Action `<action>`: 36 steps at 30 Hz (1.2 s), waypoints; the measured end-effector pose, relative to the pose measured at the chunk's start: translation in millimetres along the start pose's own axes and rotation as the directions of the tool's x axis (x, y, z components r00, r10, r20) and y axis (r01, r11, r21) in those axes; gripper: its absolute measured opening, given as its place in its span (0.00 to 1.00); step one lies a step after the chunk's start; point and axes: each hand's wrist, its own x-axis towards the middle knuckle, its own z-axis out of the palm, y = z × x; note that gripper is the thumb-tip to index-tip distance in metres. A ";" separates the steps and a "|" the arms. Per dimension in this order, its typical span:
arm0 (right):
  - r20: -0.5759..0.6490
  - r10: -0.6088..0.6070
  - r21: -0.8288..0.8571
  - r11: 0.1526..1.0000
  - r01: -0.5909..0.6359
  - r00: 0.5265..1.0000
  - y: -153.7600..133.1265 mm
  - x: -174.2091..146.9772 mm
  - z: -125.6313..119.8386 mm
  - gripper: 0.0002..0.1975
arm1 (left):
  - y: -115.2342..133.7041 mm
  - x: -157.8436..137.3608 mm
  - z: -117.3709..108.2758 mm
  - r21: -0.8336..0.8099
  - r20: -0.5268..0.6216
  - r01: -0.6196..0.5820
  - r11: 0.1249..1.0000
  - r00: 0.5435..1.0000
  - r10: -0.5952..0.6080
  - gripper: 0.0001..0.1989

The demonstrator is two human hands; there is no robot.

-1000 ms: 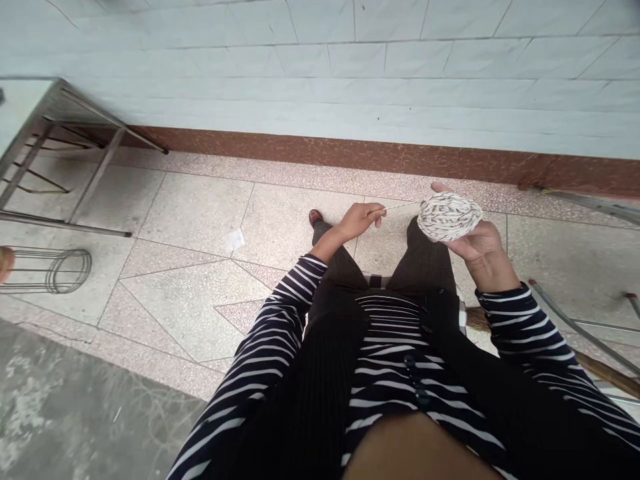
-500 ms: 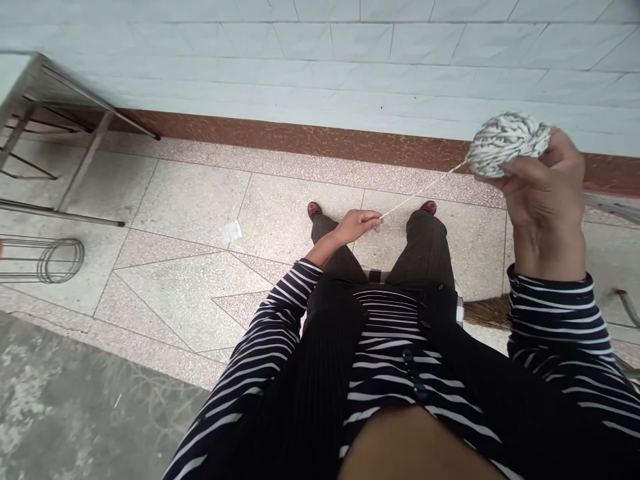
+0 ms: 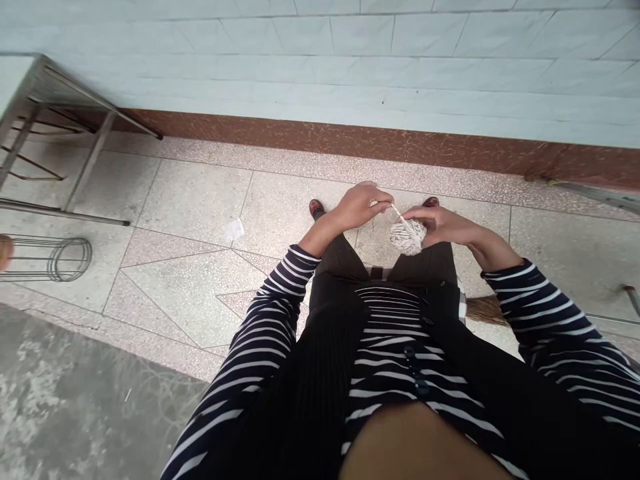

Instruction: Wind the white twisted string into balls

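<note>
A ball of white and dark-flecked yarn point(image 3: 407, 238) hangs in front of my knees, gripped on its right side by my right hand point(image 3: 443, 225). A short length of strand point(image 3: 399, 213) runs from the ball up to my left hand point(image 3: 361, 205), whose thumb and fingers pinch it. The two hands are close together, with only a small gap between their fingertips. Part of the ball is hidden behind my right fingers.
At left a metal-legged table point(image 3: 83, 163) stands by the tiled wall point(image 3: 350, 73). A wire rack point(image 3: 70, 259) and a scrap of white paper point(image 3: 234, 231) lie on the floor point(image 3: 190, 200). Broom bristles point(image 3: 485, 310) show by my right arm.
My right hand has brought the yarn ball from high at the right down and left to my left hand. The long taut strand between them is now short. My left hand has risen slightly.
</note>
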 end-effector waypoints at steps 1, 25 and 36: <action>0.035 0.011 0.140 0.990 -0.016 0.999 1.4 -4.0 2.2 0.36 | -3.8 1.2 2.2 0.005 0.017 -0.011 1.000 1.000 0.011 0.11; -0.531 0.144 0.751 0.535 0.386 0.835 -11.6 -35.3 14.5 0.39 | -31.2 -15.5 8.0 0.033 0.022 0.155 0.987 0.988 -0.155 0.19; -0.575 0.184 0.730 0.554 0.400 0.797 -24.4 -48.5 4.7 0.33 | -64.2 -17.6 -6.4 -0.063 -0.222 0.162 0.985 0.960 -0.172 0.22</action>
